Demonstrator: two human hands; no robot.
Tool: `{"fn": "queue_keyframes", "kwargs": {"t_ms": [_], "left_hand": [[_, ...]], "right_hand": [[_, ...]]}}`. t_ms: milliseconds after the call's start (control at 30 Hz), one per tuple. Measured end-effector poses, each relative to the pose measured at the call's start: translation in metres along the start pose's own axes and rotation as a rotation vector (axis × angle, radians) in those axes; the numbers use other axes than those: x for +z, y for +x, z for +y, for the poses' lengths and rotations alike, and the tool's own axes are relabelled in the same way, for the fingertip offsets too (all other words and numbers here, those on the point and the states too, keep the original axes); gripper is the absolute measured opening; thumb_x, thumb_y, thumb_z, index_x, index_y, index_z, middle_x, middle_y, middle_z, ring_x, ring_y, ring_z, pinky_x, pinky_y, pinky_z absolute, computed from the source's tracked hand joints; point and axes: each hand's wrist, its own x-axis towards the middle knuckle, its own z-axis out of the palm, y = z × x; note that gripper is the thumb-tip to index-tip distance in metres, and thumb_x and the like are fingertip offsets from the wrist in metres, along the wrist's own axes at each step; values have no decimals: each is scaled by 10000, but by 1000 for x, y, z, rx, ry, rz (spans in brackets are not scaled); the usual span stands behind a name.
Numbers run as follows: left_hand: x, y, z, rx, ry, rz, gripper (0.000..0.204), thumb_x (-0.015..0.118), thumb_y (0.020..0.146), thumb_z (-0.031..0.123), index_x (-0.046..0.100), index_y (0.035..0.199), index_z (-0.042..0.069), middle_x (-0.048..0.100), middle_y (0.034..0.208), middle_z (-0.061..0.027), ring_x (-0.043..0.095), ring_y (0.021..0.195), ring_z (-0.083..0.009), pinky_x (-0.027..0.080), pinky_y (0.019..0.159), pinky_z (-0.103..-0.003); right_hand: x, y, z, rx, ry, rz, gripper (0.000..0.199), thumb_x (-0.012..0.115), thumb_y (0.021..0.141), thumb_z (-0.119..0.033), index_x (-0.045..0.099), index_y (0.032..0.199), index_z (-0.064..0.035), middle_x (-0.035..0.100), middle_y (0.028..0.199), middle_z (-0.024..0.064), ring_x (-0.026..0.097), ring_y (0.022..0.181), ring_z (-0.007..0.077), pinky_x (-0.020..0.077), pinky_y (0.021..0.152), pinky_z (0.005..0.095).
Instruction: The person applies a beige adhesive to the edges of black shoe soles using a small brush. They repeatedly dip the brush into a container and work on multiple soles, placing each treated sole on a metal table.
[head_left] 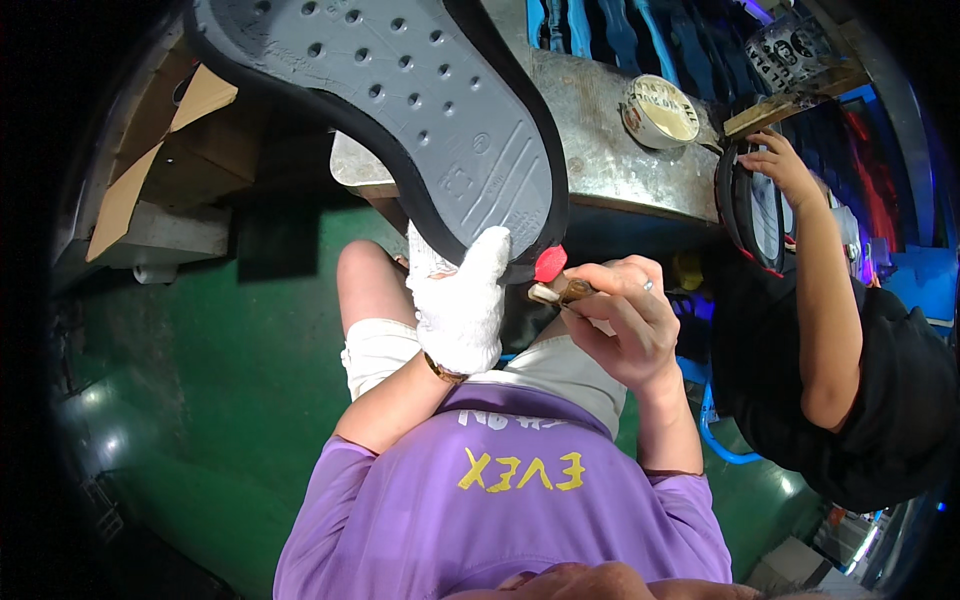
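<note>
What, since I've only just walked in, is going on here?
The person's gloved left hand holds a black-rimmed grey sole. The bare right hand grips a small brown brush-like tool, its pale end just below a red tab near the sole's edge; contact is unclear. A white tub stands on the metal bench. To the right, a co-worker's hand is on another dark-rimmed piece.
</note>
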Motion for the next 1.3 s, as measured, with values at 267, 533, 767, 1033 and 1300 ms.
{"fn": "queue_keyframes", "kwargs": {"t_ms": [267, 533, 767, 1033, 1300], "left_hand": [[9, 12, 17, -252, 14, -17, 486, 570, 931, -45, 495, 1390, 92, 684, 1182, -108, 720, 884, -210, 571, 582, -291], [27, -11, 16, -238, 96, 33, 403, 669, 898, -14, 589, 1284, 71, 687, 1132, -95, 689, 970, -225, 584, 795, -360], [20, -25, -11, -146, 21, -150, 576, 572, 922, -81, 419, 1453, 82, 630, 1292, -126, 682, 1072, -236, 605, 858, -343], [3, -29, -15, -100, 147, -136, 593, 661, 903, -33, 431, 1443, 56, 618, 1298, -107, 635, 1119, -201, 549, 933, -331], [1, -26, -10, -152, 106, -102, 587, 649, 910, -41, 438, 1449, 56, 624, 1301, -104, 651, 1094, -205, 561, 912, -326]], "right_hand": [[6, -76, 16, 375, 145, 241, 164, 746, 760, 62, 619, 831, -14, 735, 1039, 195, 700, 878, 269, 511, 841, 365], [-10, -88, 4, 370, 11, 385, 186, 777, 764, 6, 615, 846, -34, 749, 999, 174, 720, 833, 278, 513, 756, 358], [-24, -52, -24, 202, -51, 316, 251, 809, 736, -4, 610, 875, -68, 736, 1031, 159, 687, 764, 258, 476, 753, 365], [-22, -39, -32, 272, -173, 230, 203, 810, 694, -28, 639, 797, -64, 736, 987, 84, 650, 748, 226, 455, 828, 373], [-23, -37, -18, 300, -327, 314, 169, 805, 719, -21, 654, 788, -48, 738, 987, 99, 666, 795, 235, 458, 868, 373]]}}
